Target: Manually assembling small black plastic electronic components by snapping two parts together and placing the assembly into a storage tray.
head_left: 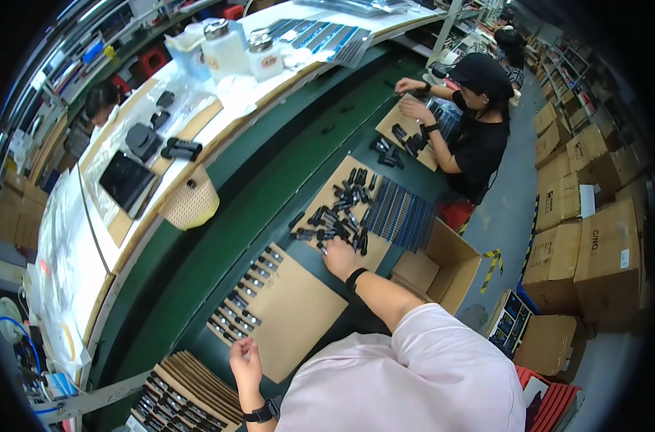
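Reaching into the heap of tubes (343, 204), the right hand (340, 261) curved its fingers over the near edge; could not tell whether it gripped one. The heap lay on a card (380, 253), tubes pointing every way. Left hand (246, 363) loosely curled, nothing visible in it, beside a second card (298, 317) with tubes in short rows. Judged best: pinch one tube mid-body, lift without dragging neighbours, and keep the left wrist off the rows.

Containers: an open carton (463, 277) stood right of the heap, brown board at its near side. A basket (190, 204) hung at the bench (266, 95) edge, contents unseen. Two metal-topped jars (224, 56) stood on the bench, contents perhaps liquid, too far off to say.
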A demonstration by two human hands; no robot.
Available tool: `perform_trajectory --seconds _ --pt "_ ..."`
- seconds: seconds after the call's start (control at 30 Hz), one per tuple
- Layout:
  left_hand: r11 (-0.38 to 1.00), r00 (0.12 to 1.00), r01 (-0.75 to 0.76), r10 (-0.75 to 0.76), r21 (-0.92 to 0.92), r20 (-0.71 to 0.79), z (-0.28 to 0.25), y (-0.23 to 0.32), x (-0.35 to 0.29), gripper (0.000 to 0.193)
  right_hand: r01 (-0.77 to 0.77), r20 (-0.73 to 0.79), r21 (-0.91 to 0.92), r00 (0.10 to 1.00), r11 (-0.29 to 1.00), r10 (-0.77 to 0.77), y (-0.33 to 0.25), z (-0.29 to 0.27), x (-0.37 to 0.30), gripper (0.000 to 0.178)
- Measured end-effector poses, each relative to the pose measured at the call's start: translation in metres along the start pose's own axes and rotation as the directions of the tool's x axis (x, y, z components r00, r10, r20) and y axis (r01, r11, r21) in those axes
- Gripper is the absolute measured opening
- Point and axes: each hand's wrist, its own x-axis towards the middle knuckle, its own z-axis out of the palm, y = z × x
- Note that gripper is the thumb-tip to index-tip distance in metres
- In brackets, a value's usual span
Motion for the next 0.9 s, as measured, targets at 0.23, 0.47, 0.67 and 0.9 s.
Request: perform_trajectory --seconds 0.23,0.47,0.67,0.9 --pt "1.000 0.999 0.001 -0.002 -0.009 -0.039 0.022 0.017 0.005 0.016 0.078 -0.064 0.195 0.996 0.978 -0.067 0.001 -0.005 0.003 0.023" --pt "0.995 0.997 -0.062 0.058 -0.076 -0.052 0.029 0.053 0.018 0.019 0.137 0.095 0.620 0.964 0.773 -0.248 -0.051 -0.070 -0.013 0.023" --pt "0.951 0.952 -0.295 0.285 -0.096 -0.109 0.036 0.104 0.021 0.024 0.094 0.108 0.919 0.873 0.382 -0.476 -0.101 -0.111 -0.045 0.014" --pt "0.916 0.918 -0.391 0.395 -0.093 0.031 0.020 0.116 0.005 0.030 -0.156 0.173 0.985 0.788 0.080 -0.591 -0.133 -0.129 -0.087 0.012"
